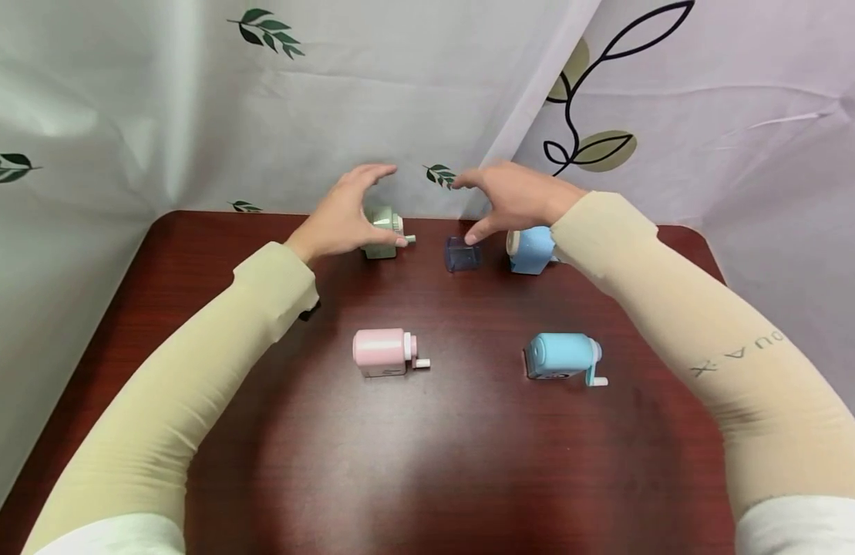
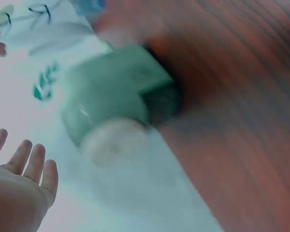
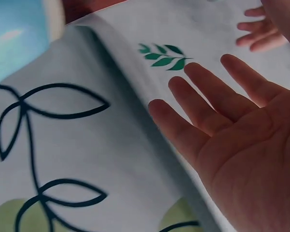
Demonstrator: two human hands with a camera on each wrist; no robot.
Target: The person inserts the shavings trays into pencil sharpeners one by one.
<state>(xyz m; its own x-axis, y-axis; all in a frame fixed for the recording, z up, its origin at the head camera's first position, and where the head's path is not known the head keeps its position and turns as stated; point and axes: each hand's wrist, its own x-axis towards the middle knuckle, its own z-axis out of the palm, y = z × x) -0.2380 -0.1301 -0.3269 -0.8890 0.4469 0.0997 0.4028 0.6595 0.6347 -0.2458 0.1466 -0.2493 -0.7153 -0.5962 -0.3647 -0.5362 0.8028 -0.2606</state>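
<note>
My left hand [image 1: 345, 218] is raised near the table's far edge with fingers spread, holding nothing. Beside and partly behind it stands a green crank pencil sharpener [image 1: 381, 251], blurred in the left wrist view, where a dark part [image 2: 162, 103] shows at its base. Opposite, my right hand [image 1: 519, 197] hovers with fingers loosely extended and its palm bare in the right wrist view. A small dark translucent box [image 1: 462, 255], perhaps a shavings drawer, lies below its thumb; contact cannot be told. Under the right wrist is a blue crank sharpener [image 1: 530, 253], partly covered by the sleeve.
Nearer to me on the dark red wooden table [image 1: 469, 462] are a pink crank sharpener [image 1: 380, 348] and a turquoise one [image 1: 564, 353]. Their handles point right. A white curtain [image 1: 344, 100] with leaf prints hangs right behind the far edge.
</note>
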